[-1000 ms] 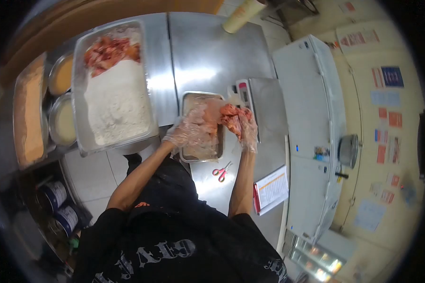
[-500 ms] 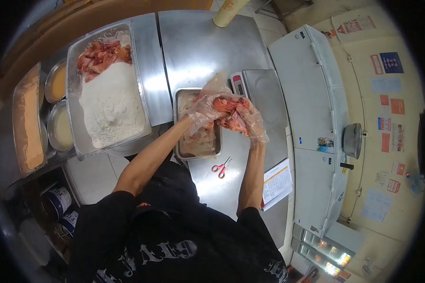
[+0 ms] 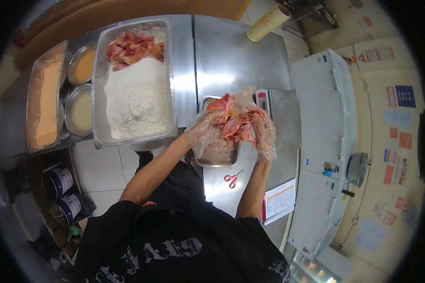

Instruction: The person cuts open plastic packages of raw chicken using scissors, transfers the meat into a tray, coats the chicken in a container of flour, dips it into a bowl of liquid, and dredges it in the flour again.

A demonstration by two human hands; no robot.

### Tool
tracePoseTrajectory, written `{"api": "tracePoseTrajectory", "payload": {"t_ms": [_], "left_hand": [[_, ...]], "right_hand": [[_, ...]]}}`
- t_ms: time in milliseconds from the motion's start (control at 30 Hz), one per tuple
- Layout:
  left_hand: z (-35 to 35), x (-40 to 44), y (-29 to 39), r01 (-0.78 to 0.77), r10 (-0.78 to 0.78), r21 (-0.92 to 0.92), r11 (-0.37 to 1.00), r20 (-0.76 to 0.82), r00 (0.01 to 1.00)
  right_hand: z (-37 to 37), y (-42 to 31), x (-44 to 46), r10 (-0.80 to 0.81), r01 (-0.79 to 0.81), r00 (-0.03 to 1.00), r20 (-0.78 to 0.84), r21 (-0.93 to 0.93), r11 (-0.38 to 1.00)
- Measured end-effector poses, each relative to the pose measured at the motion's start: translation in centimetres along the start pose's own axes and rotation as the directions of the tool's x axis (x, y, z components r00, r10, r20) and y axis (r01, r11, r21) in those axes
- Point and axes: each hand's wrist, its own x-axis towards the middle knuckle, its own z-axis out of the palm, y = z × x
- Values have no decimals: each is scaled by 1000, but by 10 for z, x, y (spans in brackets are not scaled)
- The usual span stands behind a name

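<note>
Both my hands wear clear plastic gloves and hold raw meat above a metal tray (image 3: 235, 158). My left hand (image 3: 207, 127) is closed on reddish pieces of raw meat (image 3: 220, 107). Around the other side, my right hand (image 3: 265, 134) grips more raw meat (image 3: 243, 126), and the pieces touch between the hands. A clear plastic bag (image 3: 244, 96) shows behind the meat. To the left, a large tub (image 3: 98, 101) holds white flour (image 3: 137, 94) with a heap of raw meat (image 3: 134, 49) on its far end.
Scissors with red handles (image 3: 231, 181) lie near the tray. A red-and-white scale (image 3: 262, 100) sits right of it, a clipboard with a printed sheet (image 3: 279, 200) nearer me. Two bowls (image 3: 81, 109) and an orange-powder tub (image 3: 46, 104) stand far left. A plastic wrap roll (image 3: 268, 22) stands behind.
The view has swung, so the table and tubs appear further right. My hands have moved slightly apart, and the meat is spread wider between them, with a piece rising above my left hand.
</note>
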Motion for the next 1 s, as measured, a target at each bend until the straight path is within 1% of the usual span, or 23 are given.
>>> {"api": "tracePoseTrajectory", "payload": {"t_ms": [67,100,133,167,233,300,367,400,433,467,500,533,567,600,633,700,733,767,833,867,900,967,1000], "left_hand": [[-2,-12,21,-204,229,237,950,-81,970],[0,-22,36,-217,244,245,945,-86,966],[2,-35,55,-231,306,309,922,-220,926],[0,-47,74,-233,366,371,899,-344,865],[-41,-71,125,-232,560,633,739,-385,733],[-55,-100,180,-330,750,749,575,-320,579],[-51,-120,236,-226,696,791,569,-316,645],[-64,-120,267,-238,706,792,562,-309,638],[-81,-116,299,-172,741,936,307,-122,660],[-81,-117,314,-141,738,976,164,-27,674],[-73,-118,329,-116,728,993,15,69,682],[-65,-116,340,-110,739,989,101,-1,674],[-59,-119,345,-60,770,998,31,15,638],[-56,-121,351,-2,799,999,-36,30,601],[-53,-123,356,60,826,994,-95,45,562],[-46,-141,334,80,766,905,-417,303,568],[-62,-148,318,-152,798,944,-294,330,504],[-78,-155,299,-383,832,910,-160,333,443],[-64,-186,256,-494,814,775,393,-43,580],[-50,-198,240,-469,747,718,514,-106,657],[-36,-205,224,-425,661,649,631,-162,733],[-15,-198,184,-293,570,703,648,-192,799],[-6,-186,165,-182,502,753,632,-219,837]], "right_hand": [[17,-11,14,-50,54,998,43,-107,993],[29,-24,19,-91,103,994,66,-218,971],[50,-48,25,-89,120,990,106,-338,933],[68,-53,34,-94,127,989,113,-333,934],[109,-61,57,-259,351,921,291,-332,875],[158,-100,68,-66,217,935,348,-416,883],[189,-101,101,-120,257,893,434,-272,927],[203,-89,130,-278,432,863,423,-329,840],[216,-80,152,-429,585,799,421,-382,715],[231,-100,154,-52,146,892,449,-177,973],[241,-105,155,-60,158,887,458,-178,971],[250,-109,155,-171,270,893,416,-191,944],[259,-114,158,-284,378,884,372,-208,902],[254,-102,172,-427,569,820,382,-460,681],[248,-87,179,-441,584,810,386,-456,671],[230,-61,166,-263,348,917,299,-281,894],[221,-51,154,-131,166,956,262,-115,979],[209,-41,132,65,-124,948,312,173,977],[152,28,113,-50,14,943,329,113,994],[121,66,105,-83,56,942,326,92,994],[87,101,91,-70,-154,893,445,447,881],[56,107,49,-109,-336,863,493,722,606],[55,81,20,80,-152,986,144,606,781]]}}
